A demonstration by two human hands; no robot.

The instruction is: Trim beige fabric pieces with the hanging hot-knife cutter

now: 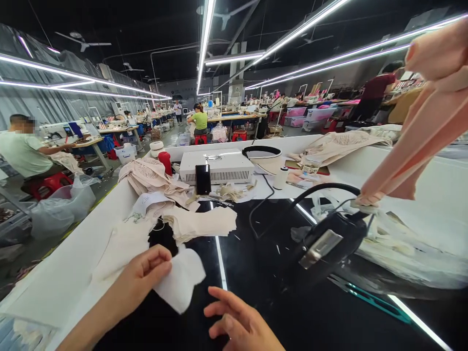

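Between the thumb and fingers of my left hand [148, 273] is a small white fabric piece [183, 278], held by its left edge above the black tabletop [252, 278]. My right hand [239, 321] hovers just right of it, its fingers apart and nothing in them. Beyond my left hand lie a black fabric piece [161, 238] and a fanned stack of cream fabric pieces [204, 222]. White sheets [117, 248] spread out to the left.
A black cutting machine [325, 243] with pink cloth [398, 151] on top stands at right. Behind are a white metal box [219, 168], a phone [203, 179], a visor [265, 158] and a white bottle [281, 178]. Beige fabric [146, 175] is heaped at left. Co-workers sit farther off.
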